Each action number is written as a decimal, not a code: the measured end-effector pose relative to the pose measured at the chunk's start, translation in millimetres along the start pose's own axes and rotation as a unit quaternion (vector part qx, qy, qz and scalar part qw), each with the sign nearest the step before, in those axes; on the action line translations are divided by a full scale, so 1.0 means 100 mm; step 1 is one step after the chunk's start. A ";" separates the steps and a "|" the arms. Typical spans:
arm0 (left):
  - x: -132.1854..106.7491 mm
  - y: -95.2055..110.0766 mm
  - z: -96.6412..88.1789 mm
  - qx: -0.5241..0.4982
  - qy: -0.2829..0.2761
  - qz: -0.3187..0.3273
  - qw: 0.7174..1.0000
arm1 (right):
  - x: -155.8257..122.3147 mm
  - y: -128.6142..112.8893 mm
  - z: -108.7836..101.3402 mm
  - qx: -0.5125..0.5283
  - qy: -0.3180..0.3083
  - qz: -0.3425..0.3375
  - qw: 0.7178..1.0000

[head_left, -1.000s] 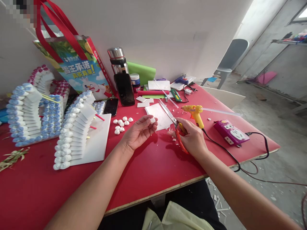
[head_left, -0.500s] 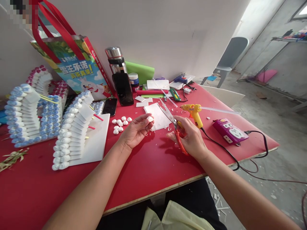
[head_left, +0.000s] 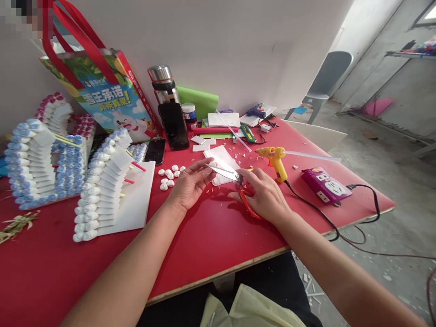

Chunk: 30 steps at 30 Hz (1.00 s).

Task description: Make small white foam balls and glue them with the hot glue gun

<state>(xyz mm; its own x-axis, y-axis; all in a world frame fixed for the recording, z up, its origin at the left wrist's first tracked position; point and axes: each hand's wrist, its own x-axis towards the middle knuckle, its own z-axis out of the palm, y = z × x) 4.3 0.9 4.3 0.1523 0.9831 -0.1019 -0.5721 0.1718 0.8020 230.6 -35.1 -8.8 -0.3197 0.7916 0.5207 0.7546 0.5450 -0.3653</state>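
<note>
Pinched in the fingers of my left hand point(head_left: 192, 181) is a small white rosette point(head_left: 213, 164), partly hidden behind scissor blades. My right hand point(head_left: 265, 193) grips orange-handled scissors point(head_left: 226, 171) whose blades point left and cross over the rosette at my left fingertips. Beneath the blades lie white paper sheets point(head_left: 221, 156) with small white scraps around them. Several finished-looking white rosettes point(head_left: 166, 173) are grouped on the table just left of my left hand. A white card model edged with rosettes point(head_left: 112, 190) stands farther left.
On the red table point(head_left: 204, 254) a yellow glue gun point(head_left: 274, 159) lies right of my right hand, its cord running to a purple power strip point(head_left: 325, 186). A phone point(head_left: 173, 126) leans on a steel flask point(head_left: 161, 75) at the back. Blue-and-white models point(head_left: 44, 168) and a shopping bag point(head_left: 112, 100) occupy the left.
My right hand has moved slightly left, bringing the scissors onto the rosette. The blades have swung lower and come closer together. My left hand still holds the rosette in nearly the same place.
</note>
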 end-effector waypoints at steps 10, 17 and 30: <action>-0.03 -0.05 0.07 0.058 -0.002 0.042 0.997 | 0.00 0.00 0.01 -0.006 -0.014 0.003 1.000; -0.03 -0.07 0.07 0.083 -0.008 0.056 0.995 | 0.00 0.01 0.03 -0.004 -0.014 0.010 1.000; -0.02 -0.06 0.08 0.100 -0.012 0.072 0.992 | -0.02 0.02 0.03 -0.023 -0.002 0.014 1.000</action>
<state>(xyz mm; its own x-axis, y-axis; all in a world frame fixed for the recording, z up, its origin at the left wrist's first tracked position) 13.8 -3.0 4.1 0.1011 0.9943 0.0344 -0.4177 0.0110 0.9085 230.5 -35.0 -13.2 -0.3000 0.8078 0.5075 0.7888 0.5092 -0.3442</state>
